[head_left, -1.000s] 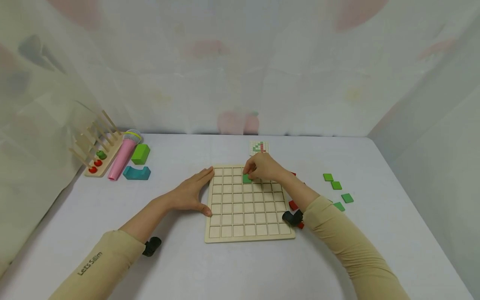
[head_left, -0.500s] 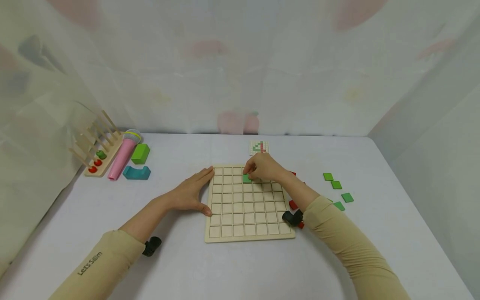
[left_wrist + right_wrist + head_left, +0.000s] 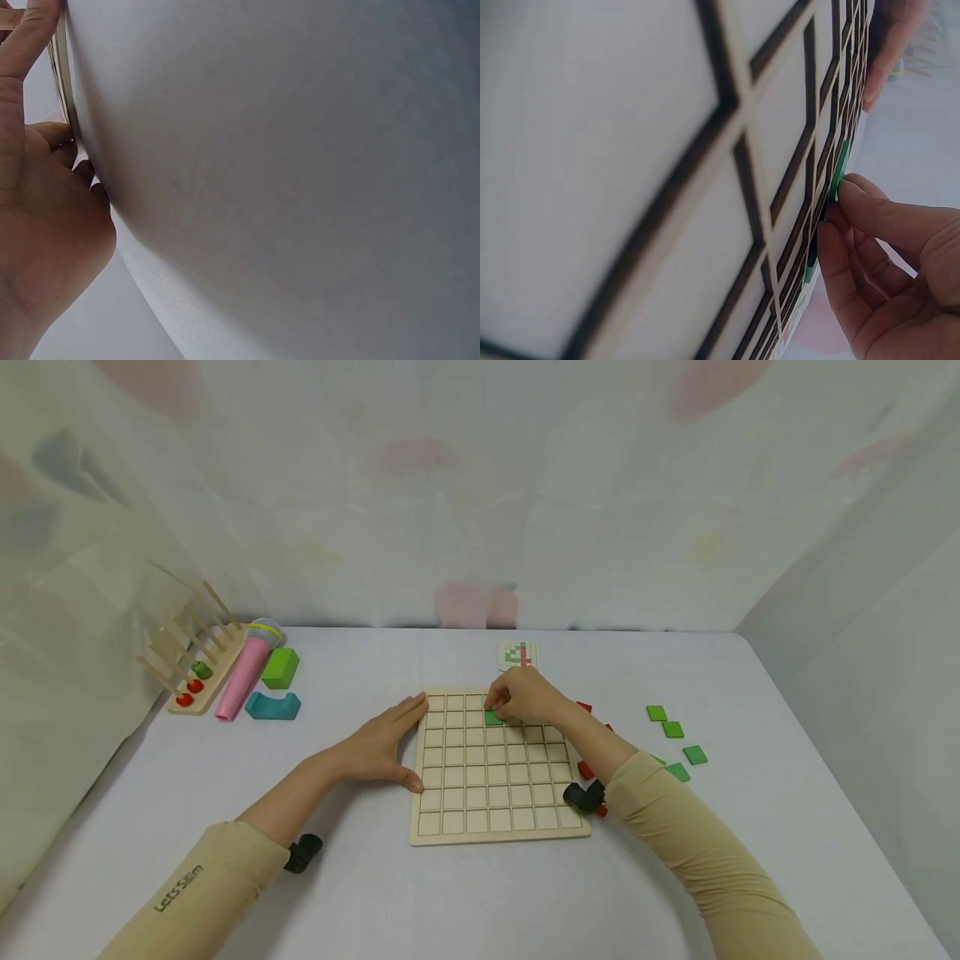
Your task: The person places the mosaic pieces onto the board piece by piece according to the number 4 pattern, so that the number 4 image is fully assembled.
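A pale wooden grid board [image 3: 476, 797] lies on the white table. My left hand [image 3: 378, 746] has its fingers spread along the board's left edge, with thumb and fingertips touching the rim. In the left wrist view that hand [image 3: 45, 232] shows beside the board's thin side. My right hand [image 3: 528, 695] reaches over the board's upper part, fingers curled, pinching a green square tile [image 3: 492, 718] at one of the grid cells. From the right wrist, green tile edge [image 3: 840, 169] shows by the thumb, and more green [image 3: 810, 262] shows by the fingers, which partly hide it.
A pattern card [image 3: 517, 655] lies behind the board. Green tiles [image 3: 672, 729] and red tiles [image 3: 586, 770] are scattered to the right, some under the right forearm. At the left stand a pegged wooden rack [image 3: 213, 672], a pink toy microphone [image 3: 246, 677], a green block [image 3: 281, 668] and a teal curved block [image 3: 273, 706].
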A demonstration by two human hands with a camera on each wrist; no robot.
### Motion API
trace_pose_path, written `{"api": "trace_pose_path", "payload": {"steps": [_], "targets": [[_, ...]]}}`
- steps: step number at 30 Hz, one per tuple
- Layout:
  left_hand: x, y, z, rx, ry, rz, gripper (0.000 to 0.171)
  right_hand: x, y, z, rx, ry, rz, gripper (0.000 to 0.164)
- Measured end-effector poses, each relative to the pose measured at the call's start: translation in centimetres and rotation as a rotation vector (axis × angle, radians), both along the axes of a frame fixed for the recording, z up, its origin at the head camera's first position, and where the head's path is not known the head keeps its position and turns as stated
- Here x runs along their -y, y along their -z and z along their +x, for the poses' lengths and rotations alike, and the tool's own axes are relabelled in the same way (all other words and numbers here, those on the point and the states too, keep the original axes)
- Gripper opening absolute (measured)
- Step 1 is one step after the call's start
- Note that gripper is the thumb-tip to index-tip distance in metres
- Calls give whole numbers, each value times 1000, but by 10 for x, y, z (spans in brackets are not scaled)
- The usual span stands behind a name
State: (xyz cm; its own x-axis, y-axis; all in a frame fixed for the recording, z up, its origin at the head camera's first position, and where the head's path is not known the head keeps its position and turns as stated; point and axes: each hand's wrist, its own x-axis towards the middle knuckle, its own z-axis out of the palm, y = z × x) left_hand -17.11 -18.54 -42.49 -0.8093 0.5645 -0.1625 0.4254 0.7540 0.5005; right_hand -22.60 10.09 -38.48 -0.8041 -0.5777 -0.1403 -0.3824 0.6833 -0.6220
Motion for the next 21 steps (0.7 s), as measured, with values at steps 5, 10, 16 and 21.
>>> {"api": "trace_pose_path", "payload": {"steps": [5, 10, 16, 21], "targets": [[0, -1, 0, 4, 1, 5, 135, -1, -4, -1, -43, -16, -3, 14], [-1, -2, 0, 1, 1, 1, 135, -9, -13, -4, -74, 16, -29, 16], [-1, -3, 1, 6, -7, 2, 135, -27, -23, -8, -61, 79, -44, 19], [-1, -3, 1, 5, -3, 1, 135, -49, -26, -9, -75, 106, -48, 21]]}}
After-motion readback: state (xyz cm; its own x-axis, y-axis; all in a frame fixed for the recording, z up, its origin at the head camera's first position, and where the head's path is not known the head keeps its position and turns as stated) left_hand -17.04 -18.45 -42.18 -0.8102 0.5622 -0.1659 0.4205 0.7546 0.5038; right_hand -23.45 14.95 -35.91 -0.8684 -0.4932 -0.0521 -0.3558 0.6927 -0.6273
